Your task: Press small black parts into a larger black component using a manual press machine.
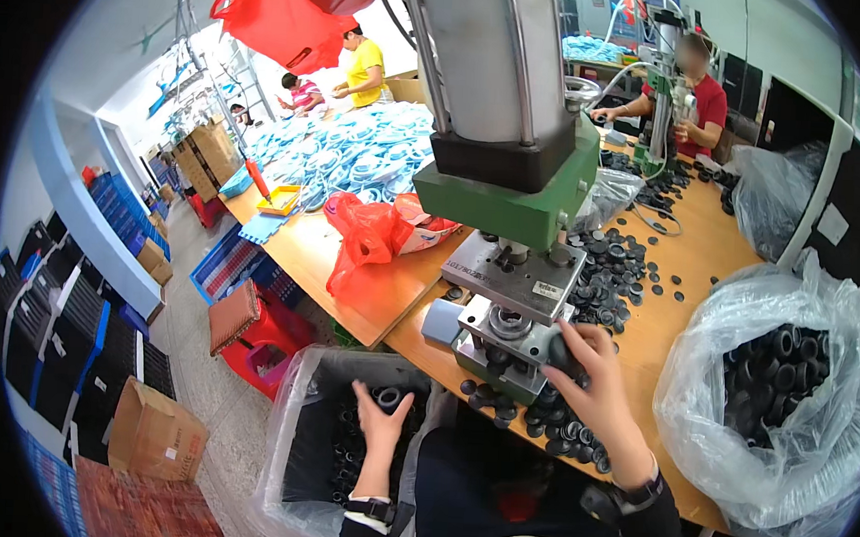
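Fingers of the left hand point(380, 429) stand spread and released above a bin point(279, 455) lined with clear plastic, the thumb well apart from the others. A black ring point(388, 399) shows in the gap between them; whether it touches the skin cannot be told. Further black parts lie deeper in the bin.

Fingers of the right hand point(601, 382) curve at the right side of the lower die point(507, 323), index finger above and thumb below. A dark rounded piece point(564, 353) lies between the two; whether it is gripped or merely touched cannot be told. A round metal seat is visible on the lower die, beneath the upper die plate point(515, 273). Above these hang the green block point(511, 205) and grey cylinder point(504, 58) of the press.

Loose black discs point(610, 268) cover the wooden table point(660, 329) behind and beside the die. At the right edge stands a clear bag point(682, 379) filled with black parts. To the left of the press lies a red plastic bag point(368, 236), nearer than a heap of light-blue pieces point(348, 162). Beyond, a co-worker in a red shirt point(708, 113) sits at a second press point(661, 96).
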`<act>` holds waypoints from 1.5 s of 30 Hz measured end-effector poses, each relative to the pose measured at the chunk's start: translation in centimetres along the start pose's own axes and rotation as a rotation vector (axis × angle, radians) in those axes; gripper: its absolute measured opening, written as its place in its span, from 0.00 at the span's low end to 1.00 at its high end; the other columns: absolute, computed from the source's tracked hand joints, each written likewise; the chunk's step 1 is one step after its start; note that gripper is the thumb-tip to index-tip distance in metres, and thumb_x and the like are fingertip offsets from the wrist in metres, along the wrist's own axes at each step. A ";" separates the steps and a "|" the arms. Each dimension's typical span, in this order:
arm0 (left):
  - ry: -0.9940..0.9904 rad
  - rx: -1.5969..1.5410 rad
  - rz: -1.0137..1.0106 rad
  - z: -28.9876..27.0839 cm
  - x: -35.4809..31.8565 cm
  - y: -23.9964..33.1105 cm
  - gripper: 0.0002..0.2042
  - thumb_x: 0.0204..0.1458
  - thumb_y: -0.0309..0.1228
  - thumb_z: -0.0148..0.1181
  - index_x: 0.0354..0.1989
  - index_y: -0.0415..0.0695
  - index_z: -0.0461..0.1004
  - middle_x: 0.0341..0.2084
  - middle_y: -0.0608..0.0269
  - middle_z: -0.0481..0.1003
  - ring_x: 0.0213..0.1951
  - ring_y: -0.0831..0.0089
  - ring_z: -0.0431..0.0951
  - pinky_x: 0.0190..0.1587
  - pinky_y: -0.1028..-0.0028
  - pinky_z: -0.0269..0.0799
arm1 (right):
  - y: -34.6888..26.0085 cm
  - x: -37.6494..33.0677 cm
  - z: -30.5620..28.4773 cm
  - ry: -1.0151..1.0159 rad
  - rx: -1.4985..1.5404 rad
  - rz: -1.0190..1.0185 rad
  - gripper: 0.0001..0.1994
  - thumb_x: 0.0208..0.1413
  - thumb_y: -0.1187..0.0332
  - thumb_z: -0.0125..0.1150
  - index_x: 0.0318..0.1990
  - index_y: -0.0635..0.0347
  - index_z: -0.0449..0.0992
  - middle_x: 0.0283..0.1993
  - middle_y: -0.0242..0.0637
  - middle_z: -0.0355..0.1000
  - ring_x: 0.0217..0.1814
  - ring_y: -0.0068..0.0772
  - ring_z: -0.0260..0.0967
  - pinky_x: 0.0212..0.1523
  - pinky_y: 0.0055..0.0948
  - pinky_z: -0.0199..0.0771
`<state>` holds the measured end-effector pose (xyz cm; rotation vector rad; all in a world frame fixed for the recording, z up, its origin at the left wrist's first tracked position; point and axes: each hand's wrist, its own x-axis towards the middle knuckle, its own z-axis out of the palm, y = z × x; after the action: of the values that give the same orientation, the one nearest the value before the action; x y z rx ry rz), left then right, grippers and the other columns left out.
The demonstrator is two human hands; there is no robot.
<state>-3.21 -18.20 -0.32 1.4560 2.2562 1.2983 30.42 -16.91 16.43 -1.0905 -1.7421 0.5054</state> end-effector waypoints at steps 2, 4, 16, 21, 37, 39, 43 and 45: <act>-0.110 0.139 -0.135 -1.3 -1.2 -3.3 0.56 0.38 0.51 0.70 0.67 0.34 0.39 0.61 0.35 0.54 0.63 0.45 0.55 0.63 0.58 0.52 | 0.4 1.9 2.1 0.022 -0.147 0.022 0.29 0.41 0.71 0.69 0.55 0.61 0.67 0.51 0.46 0.63 0.50 0.50 0.66 0.49 0.38 0.69; -0.109 0.165 -0.077 -2.1 -1.6 -5.1 0.53 0.39 0.49 0.70 0.67 0.35 0.43 0.61 0.37 0.55 0.62 0.46 0.56 0.62 0.58 0.54 | 0.5 2.8 3.4 0.005 -0.134 0.114 0.30 0.38 0.74 0.69 0.53 0.61 0.68 0.52 0.49 0.64 0.52 0.55 0.64 0.52 0.41 0.67; -0.151 -0.096 0.611 3.7 5.1 7.4 0.20 0.47 0.30 0.62 0.49 0.35 0.69 0.50 0.47 0.69 0.56 0.49 0.65 0.58 0.59 0.59 | 0.4 4.7 5.4 0.127 -0.237 -0.058 0.25 0.35 0.70 0.72 0.46 0.61 0.74 0.43 0.48 0.70 0.47 0.53 0.67 0.47 0.41 0.70; -0.315 0.007 0.692 9.6 9.3 9.5 0.19 0.52 0.33 0.55 0.53 0.42 0.69 0.58 0.56 0.65 0.63 0.50 0.57 0.61 0.53 0.52 | 0.7 5.2 7.6 0.224 -0.084 0.182 0.21 0.37 0.69 0.71 0.43 0.59 0.76 0.41 0.48 0.73 0.43 0.52 0.70 0.44 0.41 0.71; -0.442 -0.129 0.721 14.8 16.3 -0.7 0.18 0.47 0.32 0.54 0.47 0.41 0.71 0.44 0.50 0.71 0.48 0.55 0.70 0.53 0.62 0.63 | 2.2 -6.4 -4.1 0.361 -0.174 0.232 0.28 0.49 0.65 0.66 0.56 0.63 0.64 0.57 0.52 0.64 0.60 0.50 0.62 0.59 0.38 0.62; -0.522 -0.142 0.634 15.6 16.7 -1.0 0.17 0.47 0.29 0.53 0.47 0.39 0.71 0.43 0.49 0.72 0.48 0.56 0.71 0.51 0.62 0.64 | 5.2 -9.2 -9.0 0.633 -0.422 0.310 0.17 0.51 0.70 0.60 0.49 0.65 0.69 0.50 0.51 0.68 0.53 0.52 0.65 0.53 0.40 0.65; -0.634 -0.142 0.553 16.2 15.9 1.6 0.15 0.51 0.28 0.51 0.46 0.36 0.70 0.44 0.48 0.73 0.48 0.54 0.72 0.50 0.63 0.65 | 11.2 -13.7 -18.4 0.654 -0.726 0.491 0.12 0.46 0.77 0.57 0.41 0.61 0.75 0.42 0.44 0.69 0.48 0.47 0.66 0.47 0.40 0.68; -0.690 -0.158 0.565 16.1 17.0 0.8 0.14 0.54 0.29 0.49 0.47 0.36 0.71 0.43 0.48 0.74 0.49 0.54 0.72 0.50 0.64 0.65 | 12.3 -13.5 -19.1 0.506 -0.803 0.558 0.13 0.44 0.77 0.58 0.40 0.60 0.76 0.42 0.42 0.67 0.47 0.47 0.66 0.47 0.39 0.68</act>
<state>-2.62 4.85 -4.42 2.1385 1.3276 0.8400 54.35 -24.82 8.61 -2.0846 -1.1677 -0.1913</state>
